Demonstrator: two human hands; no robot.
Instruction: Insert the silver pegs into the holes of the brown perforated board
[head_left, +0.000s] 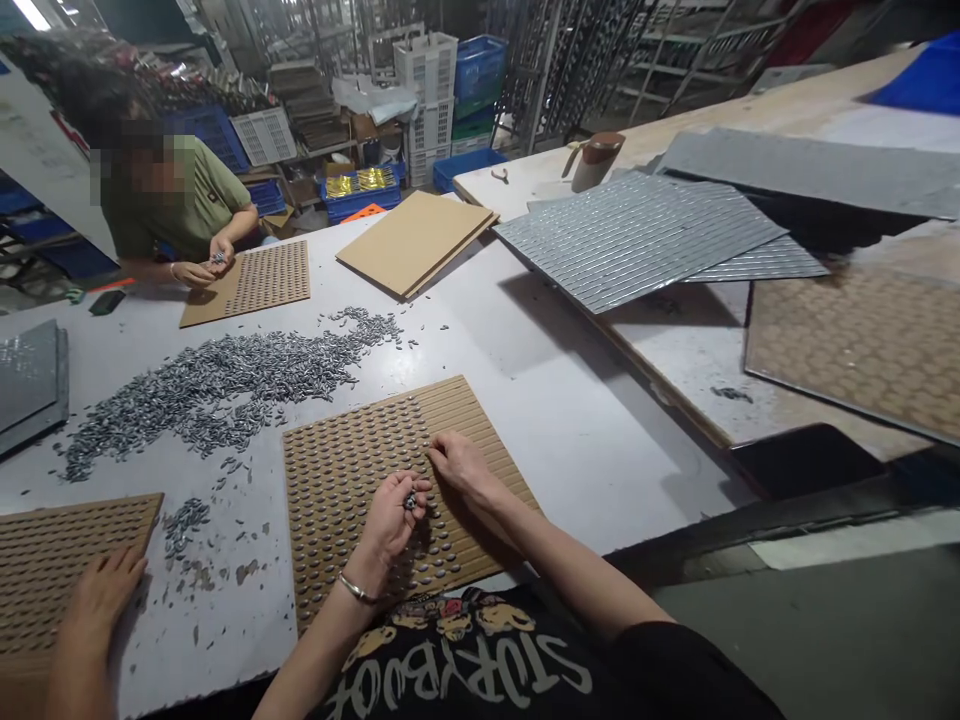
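A brown grooved board lies on the white table in front of me, with rows of small shiny grey oval pieces set along its grooves. The right-hand strip of the board shows bare grooves. My left hand, palm up above the board, curls around a small cluster of the grey oval pieces. Just right of it, my right hand has its fingertips pinched together at the border between filled and bare grooves. Whatever sits between those fingertips is hidden.
A large heap of grey oval pieces spreads beyond my board. Another person's hand rests on a similar board at left; a co-worker sits across. Brown boards and ribbed grey sheets lie at the back right.
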